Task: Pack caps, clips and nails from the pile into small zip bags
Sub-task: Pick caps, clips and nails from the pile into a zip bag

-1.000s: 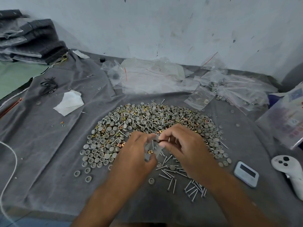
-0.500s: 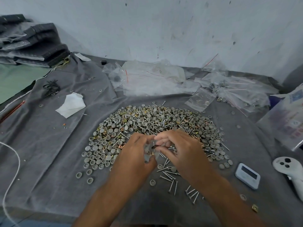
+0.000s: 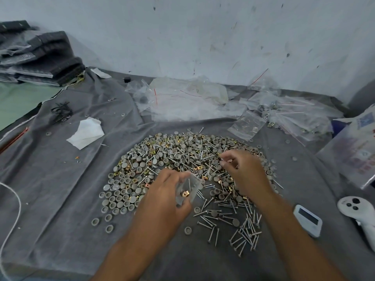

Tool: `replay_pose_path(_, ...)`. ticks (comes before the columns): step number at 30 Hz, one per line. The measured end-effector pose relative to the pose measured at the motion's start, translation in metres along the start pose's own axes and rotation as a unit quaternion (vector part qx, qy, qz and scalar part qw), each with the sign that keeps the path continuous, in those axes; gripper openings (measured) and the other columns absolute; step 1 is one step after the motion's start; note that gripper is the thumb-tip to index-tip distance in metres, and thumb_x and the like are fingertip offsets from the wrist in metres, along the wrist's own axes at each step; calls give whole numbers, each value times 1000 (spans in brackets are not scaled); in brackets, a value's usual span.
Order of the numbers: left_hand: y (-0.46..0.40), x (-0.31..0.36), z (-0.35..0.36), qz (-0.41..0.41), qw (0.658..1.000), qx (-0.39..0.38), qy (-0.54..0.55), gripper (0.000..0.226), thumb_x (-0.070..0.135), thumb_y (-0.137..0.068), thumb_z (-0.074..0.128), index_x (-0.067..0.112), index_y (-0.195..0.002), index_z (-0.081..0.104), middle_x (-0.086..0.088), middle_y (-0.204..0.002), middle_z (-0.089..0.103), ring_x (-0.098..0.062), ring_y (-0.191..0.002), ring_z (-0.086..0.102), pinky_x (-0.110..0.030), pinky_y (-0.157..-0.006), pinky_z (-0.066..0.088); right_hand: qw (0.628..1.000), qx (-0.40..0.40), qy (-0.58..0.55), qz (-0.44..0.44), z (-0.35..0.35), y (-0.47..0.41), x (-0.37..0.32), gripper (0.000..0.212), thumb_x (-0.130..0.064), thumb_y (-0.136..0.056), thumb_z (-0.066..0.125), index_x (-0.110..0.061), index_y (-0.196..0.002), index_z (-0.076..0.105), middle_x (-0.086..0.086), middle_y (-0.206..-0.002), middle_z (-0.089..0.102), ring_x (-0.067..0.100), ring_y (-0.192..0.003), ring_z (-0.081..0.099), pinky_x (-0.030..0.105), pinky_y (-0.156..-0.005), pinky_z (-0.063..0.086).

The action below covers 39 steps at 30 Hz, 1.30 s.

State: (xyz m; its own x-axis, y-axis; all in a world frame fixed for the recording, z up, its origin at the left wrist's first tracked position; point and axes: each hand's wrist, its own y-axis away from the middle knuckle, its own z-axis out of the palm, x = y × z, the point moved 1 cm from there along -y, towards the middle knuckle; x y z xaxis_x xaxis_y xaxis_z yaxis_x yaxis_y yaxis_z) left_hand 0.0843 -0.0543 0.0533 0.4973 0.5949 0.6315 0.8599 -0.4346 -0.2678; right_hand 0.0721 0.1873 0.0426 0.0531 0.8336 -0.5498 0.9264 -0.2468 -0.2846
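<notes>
A grey cloth (image 3: 60,189) covers the worktop across most of the frame, with a scuffed white wall (image 3: 203,37) behind it. At upper left lies a stack of dark folded fabric in plastic wrap (image 3: 36,55). Along the back of the cloth, centre to right, spreads a heap of clear zip bags (image 3: 188,100), some with red strips. In the middle sits the pile (image 3: 182,157) of grey caps, brass-coloured clips and steel nails, and a looser scatter of nails (image 3: 239,226) lies below it toward lower centre-right. The left hand (image 3: 168,199) is at the pile's lower edge, fingers curled round a small zip bag (image 3: 187,189) held with its mouth up; a brass clip (image 3: 185,193) and a nail show through the plastic. The right hand (image 3: 243,173) reaches over the right part of the pile, just right of the bag, its thumb and forefinger drawn close together above the nails; whether they pinch anything cannot be told. A white folded tissue (image 3: 86,132) lies at left centre, with a tangle of black ties (image 3: 61,112) above it. At the lower right edge rest a white game-style controller (image 3: 359,216) and, just left of it, a small white timer (image 3: 308,220).
</notes>
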Motion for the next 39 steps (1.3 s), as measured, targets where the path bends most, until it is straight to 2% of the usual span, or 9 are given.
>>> replay_pose_path(3,-1,1,1,-1,1000,-1,9,50,28,-80,74,40,-125,56,31,-105,43,12,-97,48,-10,-73,38,993,-93,68,-32,33,-12,2,19,-28,-99,58,-28,-116,68,-7,-116,65,10,-102,57,32,-88,48)
replay_pose_path(8,0,0,1,-3,1000,2,2,51,29,-81,73,37,-129,55,31,-106,43,14,-98,46,-8,-71,37,971,-170,149,-77,57,-31,-2,27,-24,-104,48,-31,-124,64,-3,-122,60,15,-112,51,39,-92,52)
replay_pose_path(14,-1,-5,-1,-6,1000,3,-13,51,25,-80,74,33,-128,57,27,-107,42,17,-99,44,-7,-75,36,971,-166,153,-71,64,-35,4,12,-27,-100,52,-28,-106,63,-6,-112,54,13,-109,48,36,-89,50)
replay_pose_path(18,-1,-4,-1,-6,1000,3,-15,51,27,-80,73,34,-128,57,27,-106,43,16,-97,44,-9,-73,36,992,-119,14,-26,54,-31,12,7,-23,-98,58,-28,-93,58,-10,-94,57,10,-89,55,25,-73,42)
replay_pose_path(20,0,-5,0,-7,1000,2,-17,51,27,-81,73,34,-128,56,28,-105,41,18,-98,43,-7,-72,35,991,-131,1,-30,50,-23,16,6,-21,-96,61,-27,-95,61,-12,-90,60,8,-84,57,26,-71,45)
replay_pose_path(27,-1,-5,0,-9,1000,-1,-13,51,28,-81,72,36,-128,55,27,-106,42,17,-98,43,-7,-71,35,969,-144,186,-69,53,-10,17,19,-25,-102,46,-34,-107,63,-7,-101,53,13,-96,49,31,-70,45)
replay_pose_path(30,0,-5,0,-10,1000,-3,-16,52,29,-81,72,37,-129,54,28,-106,41,19,-100,42,-6,-71,34,968,-135,196,-75,55,-10,13,20,-28,-102,47,-29,-111,65,-7,-102,53,13,-96,46,30,-68,40)
replay_pose_path(36,-1,-5,1,-12,1000,0,-13,52,26,-80,74,35,-129,56,27,-107,42,19,-100,42,-7,-74,34,959,-171,204,-95,57,-14,3,21,-37,-99,54,-28,-114,65,-6,-110,57,14,-107,50,35,-87,51)
replay_pose_path(39,-1,-4,1,-10,1000,-1,-14,53,27,-81,74,36,-129,55,30,-105,41,20,-101,41,-5,-71,35,953,-175,224,-110,57,-14,1,19,-35,-98,56,-28,-114,64,-6,-110,57,14,-107,51,33,-86,49)
